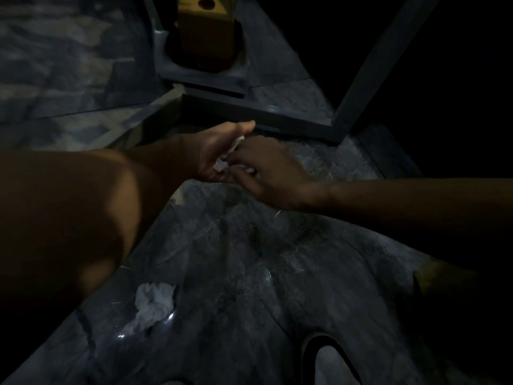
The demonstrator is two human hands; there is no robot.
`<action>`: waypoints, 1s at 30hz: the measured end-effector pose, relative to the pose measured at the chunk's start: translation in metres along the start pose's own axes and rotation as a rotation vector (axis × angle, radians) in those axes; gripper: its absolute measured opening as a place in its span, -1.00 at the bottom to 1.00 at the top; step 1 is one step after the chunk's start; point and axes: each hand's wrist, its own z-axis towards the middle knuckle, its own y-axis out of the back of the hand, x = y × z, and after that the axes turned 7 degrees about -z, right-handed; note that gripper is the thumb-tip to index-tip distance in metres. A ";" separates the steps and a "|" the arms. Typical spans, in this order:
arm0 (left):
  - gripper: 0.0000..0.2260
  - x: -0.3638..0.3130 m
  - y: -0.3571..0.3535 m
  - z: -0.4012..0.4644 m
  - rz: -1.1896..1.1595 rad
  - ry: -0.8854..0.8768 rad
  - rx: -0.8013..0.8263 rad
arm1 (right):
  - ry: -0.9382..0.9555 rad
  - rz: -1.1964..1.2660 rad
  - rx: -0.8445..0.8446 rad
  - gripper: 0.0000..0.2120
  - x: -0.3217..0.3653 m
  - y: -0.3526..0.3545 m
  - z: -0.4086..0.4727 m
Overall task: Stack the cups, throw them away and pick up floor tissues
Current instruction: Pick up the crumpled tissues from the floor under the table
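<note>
In dim light my left hand (219, 151) and my right hand (266, 173) meet low over the dark marble floor (249, 273). A small crumpled white tissue (223, 162) sits between them, with fingers of both hands closed on it; most of it is hidden by my right fingers. A second crumpled white tissue (154, 304) lies loose on the floor near my left knee, far from either hand. No cups are in view.
A dark metal frame (291, 118) with a slanted leg (369, 68) stands just beyond my hands. A wooden block (204, 31) sits on a dark base behind it. My bare left leg (69, 218) fills the left side; a sandal (330, 359) is at the bottom.
</note>
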 end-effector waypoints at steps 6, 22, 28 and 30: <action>-0.56 0.001 0.007 -0.004 0.002 -0.039 -0.063 | 0.109 -0.122 0.107 -0.61 0.002 -0.008 -0.004; -0.82 -0.002 0.013 -0.017 -0.006 -0.065 -0.289 | 0.106 -0.129 0.317 -0.45 -0.006 -0.015 -0.042; -0.88 -0.003 0.021 -0.016 0.057 -0.080 -0.339 | 0.163 -0.122 0.369 -0.48 -0.007 -0.017 -0.052; -0.87 -0.003 0.024 -0.015 0.034 -0.082 -0.368 | 0.187 -0.115 0.400 -0.49 -0.006 -0.018 -0.053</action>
